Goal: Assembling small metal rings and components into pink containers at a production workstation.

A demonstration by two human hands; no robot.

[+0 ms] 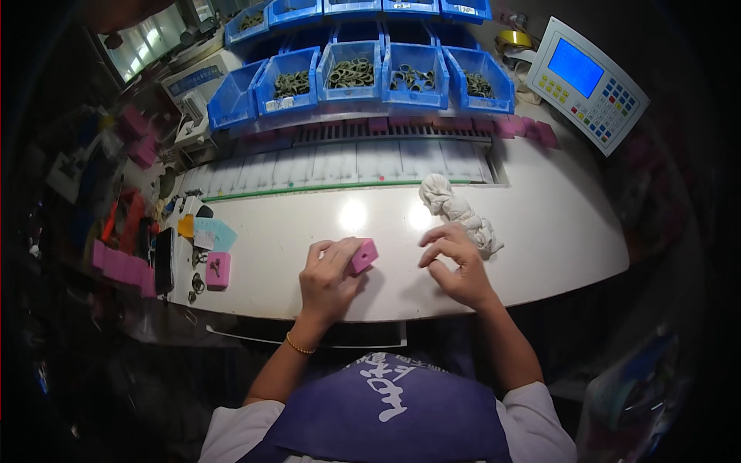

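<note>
A small pink block (pixel 366 255) with a dark hole in one face is gripped in my left hand (pixel 327 276), tilted just over the white worktop. My right hand (pixel 458 267) hovers to the right of it, fingers bent and apart, with nothing visible in them. Beside and behind that hand lies a twisted white cloth (pixel 454 207), partly covered by my fingers. Another pink block (pixel 218 272) rests at the left of the worktop with a small dark metal piece on its top. Dark ring-shaped pieces (pixel 197 284) lie next to it.
Blue bins (pixel 349 71), several holding metal rings, stand along the back. In front of them runs a white sectioned strip (pixel 332 166) with a green edge. A keypad device (pixel 588 85) with a blue screen leans at back right. Pink blocks (pixel 123 267) line the left side.
</note>
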